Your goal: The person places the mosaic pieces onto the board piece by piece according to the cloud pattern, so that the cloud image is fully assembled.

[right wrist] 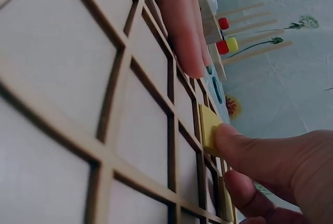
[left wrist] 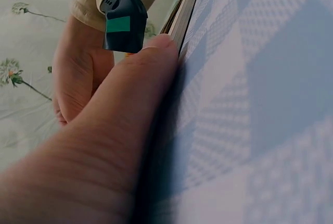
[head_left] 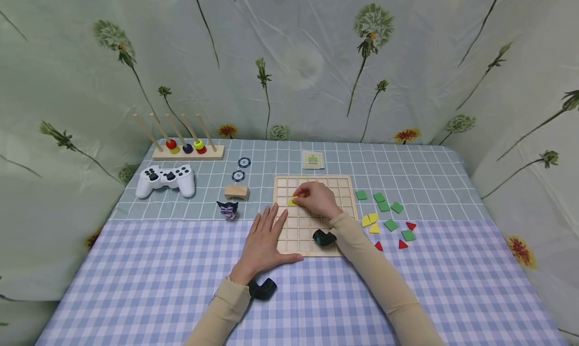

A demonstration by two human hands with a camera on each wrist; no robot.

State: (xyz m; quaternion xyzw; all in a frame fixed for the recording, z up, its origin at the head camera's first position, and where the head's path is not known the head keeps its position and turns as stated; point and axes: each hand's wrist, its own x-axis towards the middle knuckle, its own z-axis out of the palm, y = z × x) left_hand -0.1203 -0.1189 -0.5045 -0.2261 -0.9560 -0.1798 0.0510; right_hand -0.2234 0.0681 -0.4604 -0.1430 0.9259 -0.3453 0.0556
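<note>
Pinching yellow tile [right wrist: 210, 126] | clamped at tips of right fingers [head_left: 300, 189], over grid board [head_left: 294, 233] | left fingers [head_left: 279, 223] spread

Right of the square wooden grid board [head_left: 298, 235] on my remote feed I have green square tiles [head_left: 383, 205], yellow quarter-round tiles [head_left: 373, 218] and red triangular tiles [head_left: 403, 244]; behind it, a small pale square card [head_left: 313, 160]; to its left, a black-and-purple figurine [head_left: 228, 210] before an arched wooden block [head_left: 236, 191], and farther left a white plastic gamepad [head_left: 162, 181]
</note>
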